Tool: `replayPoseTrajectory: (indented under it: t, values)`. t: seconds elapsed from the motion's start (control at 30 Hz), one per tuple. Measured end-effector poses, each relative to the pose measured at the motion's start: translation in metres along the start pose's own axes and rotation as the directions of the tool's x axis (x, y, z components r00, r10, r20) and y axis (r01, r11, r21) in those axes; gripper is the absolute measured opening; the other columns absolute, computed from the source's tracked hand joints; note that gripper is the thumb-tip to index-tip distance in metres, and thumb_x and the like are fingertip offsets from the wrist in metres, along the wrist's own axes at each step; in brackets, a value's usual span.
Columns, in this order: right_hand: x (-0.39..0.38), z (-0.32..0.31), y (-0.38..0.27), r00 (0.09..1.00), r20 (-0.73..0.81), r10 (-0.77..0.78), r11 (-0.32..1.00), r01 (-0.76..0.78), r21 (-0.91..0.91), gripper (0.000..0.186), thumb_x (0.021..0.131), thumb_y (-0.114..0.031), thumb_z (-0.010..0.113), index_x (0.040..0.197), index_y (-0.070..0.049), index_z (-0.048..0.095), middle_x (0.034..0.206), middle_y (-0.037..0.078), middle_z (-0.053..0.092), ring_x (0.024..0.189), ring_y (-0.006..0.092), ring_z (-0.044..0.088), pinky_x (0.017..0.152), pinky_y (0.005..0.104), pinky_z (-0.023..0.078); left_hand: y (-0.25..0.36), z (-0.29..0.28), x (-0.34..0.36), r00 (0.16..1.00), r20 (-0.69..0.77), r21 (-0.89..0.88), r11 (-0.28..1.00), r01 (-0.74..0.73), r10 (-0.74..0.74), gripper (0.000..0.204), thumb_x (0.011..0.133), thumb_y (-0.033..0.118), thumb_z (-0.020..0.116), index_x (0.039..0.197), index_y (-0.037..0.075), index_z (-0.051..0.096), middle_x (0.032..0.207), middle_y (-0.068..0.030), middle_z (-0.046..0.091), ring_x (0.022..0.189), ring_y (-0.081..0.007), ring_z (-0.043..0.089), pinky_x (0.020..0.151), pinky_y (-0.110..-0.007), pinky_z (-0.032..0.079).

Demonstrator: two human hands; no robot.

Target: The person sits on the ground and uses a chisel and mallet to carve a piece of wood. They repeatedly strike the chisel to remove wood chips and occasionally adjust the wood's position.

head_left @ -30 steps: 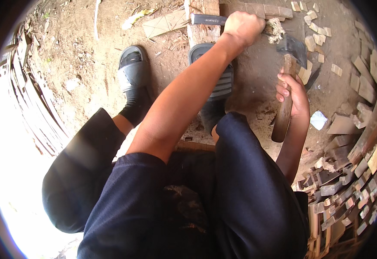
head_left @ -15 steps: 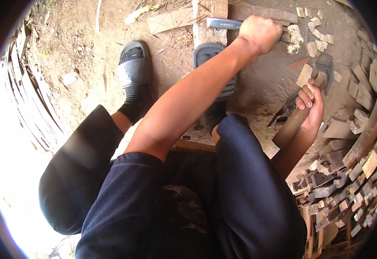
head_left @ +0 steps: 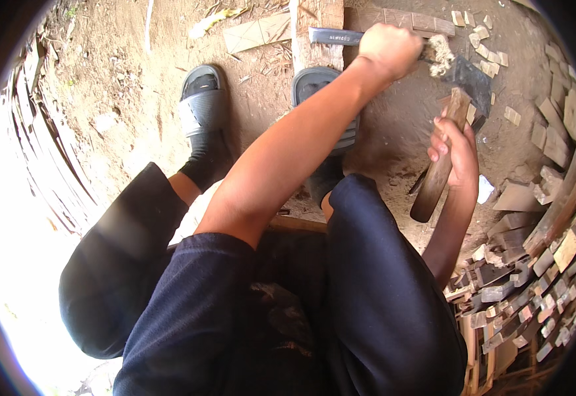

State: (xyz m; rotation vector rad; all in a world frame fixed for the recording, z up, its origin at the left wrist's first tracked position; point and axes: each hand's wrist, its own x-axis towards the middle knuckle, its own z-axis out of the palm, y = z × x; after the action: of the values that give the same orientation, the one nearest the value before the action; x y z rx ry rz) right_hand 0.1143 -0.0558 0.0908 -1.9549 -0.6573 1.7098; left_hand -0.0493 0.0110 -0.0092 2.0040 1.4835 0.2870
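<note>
My left hand (head_left: 388, 53) is closed around a metal chisel (head_left: 334, 35), which lies sideways over a rough wooden board (head_left: 314, 54) beyond my right foot. The chisel's frayed, pale handle end (head_left: 441, 56) pokes out to the right of my fist. Right beside that end is the dark head (head_left: 474, 84) of a hammer; whether they touch I cannot tell. My right hand (head_left: 458, 150), fingers curled, grips the hammer's wooden handle (head_left: 433, 181). A thin scored wood plank (head_left: 251, 34) and a darker segmented strip (head_left: 400, 18) lie by the board.
My sandalled feet (head_left: 202, 109) rest on dirt ground. Small cut wood blocks (head_left: 489, 55) are scattered at the upper right, with stacked offcuts (head_left: 512, 284) at lower right. Long thin strips (head_left: 43, 145) lie along the left, beside strong glare. A pale scrap (head_left: 484, 189) lies near my right wrist.
Since half a second ago the hammer has swung up and leftward to the chisel's frayed end. My left hand and chisel sit slightly right of where they were a second ago.
</note>
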Motion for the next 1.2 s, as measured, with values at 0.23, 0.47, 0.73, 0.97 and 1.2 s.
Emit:
replayPoseTrajectory:
  t: [0.23, 0.47, 0.73, 0.97, 1.2]
  values:
    - [0.019, -0.019, 0.009, 0.996, -0.09, 0.014, 0.983, 0.003, 0.183, 0.018, 0.081, -0.009, 0.058, 0.096, -0.008, 0.047, 0.064, -0.003, 0.038, 0.045, 0.005, 0.038, 0.038, 0.0225, 0.033, 0.007, -0.001, 0.006, 0.998, 0.01, 0.065, 0.996, 0.065, -0.066, 0.015, 0.077, 0.02, 0.06, 0.085, 0.011, 0.07, 0.086, -0.0094, 0.069, 0.082, -0.0234, 0.068, 0.072, -0.035, 0.054]
    - [0.007, -0.019, -0.004, 0.997, 0.021, 0.077, 0.994, -0.078, 0.073, 0.02, 0.079, -0.008, 0.061, 0.095, -0.008, 0.048, 0.061, -0.004, 0.037, 0.047, 0.0045, 0.038, 0.041, 0.0217, 0.034, -0.006, 0.011, 0.006, 0.999, -0.045, 0.029, 0.999, 0.028, -0.027, 0.015, 0.077, 0.02, 0.061, 0.085, 0.011, 0.07, 0.086, -0.009, 0.069, 0.081, -0.0237, 0.068, 0.072, -0.035, 0.054]
    - [-0.001, -0.004, -0.004, 0.994, 0.059, 0.093, 0.995, -0.091, -0.032, 0.016, 0.081, -0.009, 0.059, 0.091, -0.009, 0.047, 0.065, -0.003, 0.039, 0.046, 0.005, 0.038, 0.04, 0.0241, 0.034, -0.003, 0.004, 0.0, 0.998, 0.057, 0.084, 0.996, 0.017, -0.021, 0.014, 0.076, 0.015, 0.06, 0.086, 0.011, 0.069, 0.086, -0.0083, 0.069, 0.082, -0.0241, 0.068, 0.072, -0.034, 0.054]
    - [0.011, -0.003, 0.015, 0.992, 0.082, 0.094, 0.994, -0.099, 0.055, 0.016, 0.081, -0.01, 0.059, 0.092, -0.008, 0.048, 0.063, -0.004, 0.039, 0.046, 0.0049, 0.038, 0.039, 0.0233, 0.033, -0.004, 0.004, 0.0, 1.0, 0.005, 0.072, 0.997, 0.0, 0.0, 0.013, 0.075, 0.014, 0.058, 0.081, 0.007, 0.068, 0.081, -0.0126, 0.069, 0.075, -0.0268, 0.068, 0.068, -0.036, 0.055]
    - [0.038, -0.03, 0.016, 0.993, -0.115, -0.035, 0.931, 0.074, 0.357, 0.016, 0.08, -0.01, 0.06, 0.091, -0.007, 0.048, 0.063, -0.003, 0.04, 0.046, 0.005, 0.037, 0.04, 0.0235, 0.032, 0.003, 0.003, -0.001, 0.999, 0.036, 0.083, 0.996, 0.017, -0.02, 0.015, 0.077, 0.013, 0.057, 0.084, 0.009, 0.069, 0.087, -0.0096, 0.069, 0.081, -0.0249, 0.068, 0.071, -0.035, 0.054]
